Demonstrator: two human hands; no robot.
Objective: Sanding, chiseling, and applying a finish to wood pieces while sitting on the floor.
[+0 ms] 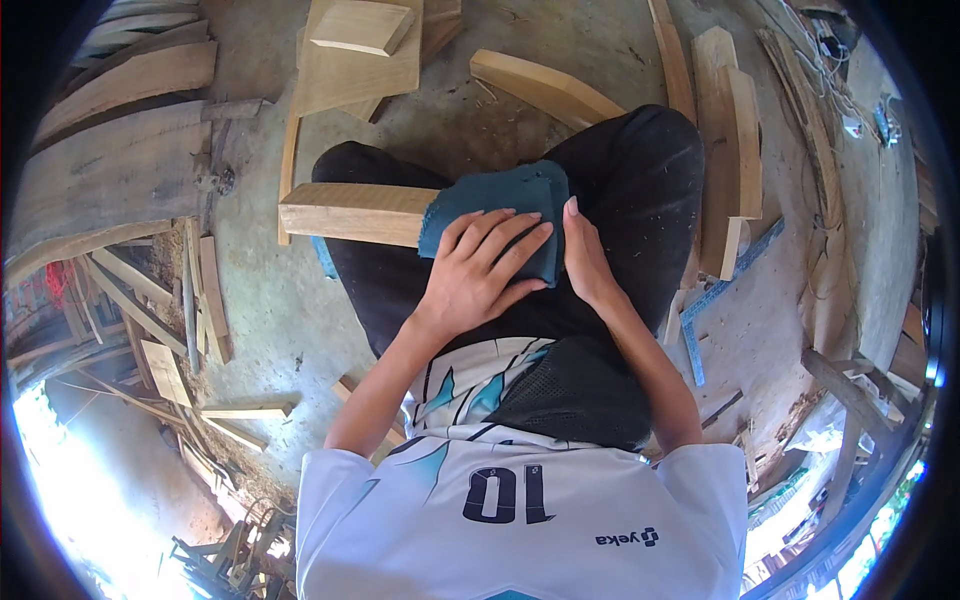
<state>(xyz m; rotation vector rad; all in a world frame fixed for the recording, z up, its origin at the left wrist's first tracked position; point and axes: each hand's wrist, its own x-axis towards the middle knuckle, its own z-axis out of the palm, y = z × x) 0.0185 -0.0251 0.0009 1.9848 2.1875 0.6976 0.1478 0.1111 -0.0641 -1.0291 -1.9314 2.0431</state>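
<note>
A pale, squared wooden beam (355, 210) lies across my lap, its left end sticking out over my left knee. Dark teal cloth (510, 190), frayed along one edge, is draped over the beam's right part and hides that end. Pressed on top of the cloth is my left hand (485, 265), its fingers bent over it and its thumb along the near side. My right hand (590, 260) stands upright at the cloth's right edge. Only one straight digit of it shows clearly; the other fingers are hidden.
Boards (360, 70) with a smaller block (362, 25) on top lie ahead. A loose plank (545, 88) rests beyond my knees. Along my right are long timbers (715, 150) and a blue metal square (715, 295). Large slabs (125, 170) and offcuts are piled at left.
</note>
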